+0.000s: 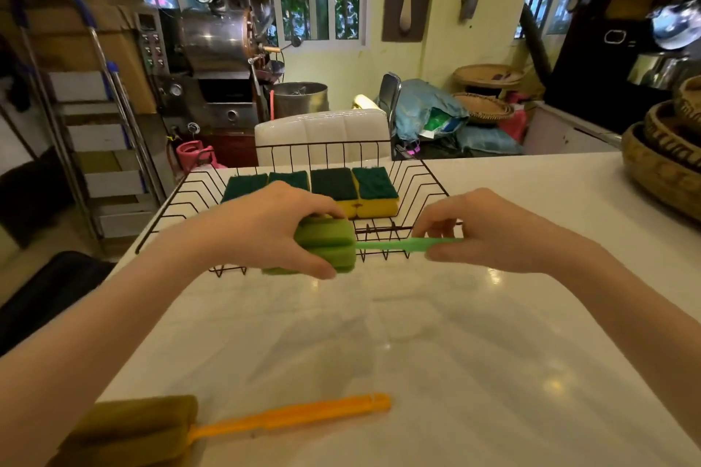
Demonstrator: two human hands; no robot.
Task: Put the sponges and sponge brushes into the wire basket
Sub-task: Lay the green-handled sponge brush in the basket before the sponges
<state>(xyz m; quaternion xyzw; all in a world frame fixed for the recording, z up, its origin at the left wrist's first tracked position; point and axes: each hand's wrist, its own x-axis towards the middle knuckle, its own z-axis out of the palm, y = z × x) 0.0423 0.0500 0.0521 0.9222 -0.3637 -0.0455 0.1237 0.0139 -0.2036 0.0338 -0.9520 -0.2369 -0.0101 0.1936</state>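
A green sponge brush (330, 244) is held level just in front of the black wire basket (415, 186). My left hand (265, 227) grips its sponge head, and my right hand (489, 231) pinches its green handle. Inside the basket lie several yellow sponges with dark green scouring tops (352, 184), side by side. An orange sponge brush (227, 425) with a brownish sponge head rests on the white counter near me, at the lower left, partly behind my left forearm.
The white marble counter (436, 334) spreads in front of me. Woven baskets (667, 155) are stacked at its right edge. Beyond the counter stand a white chair (322, 133), a metal machine and a stepladder on the left.
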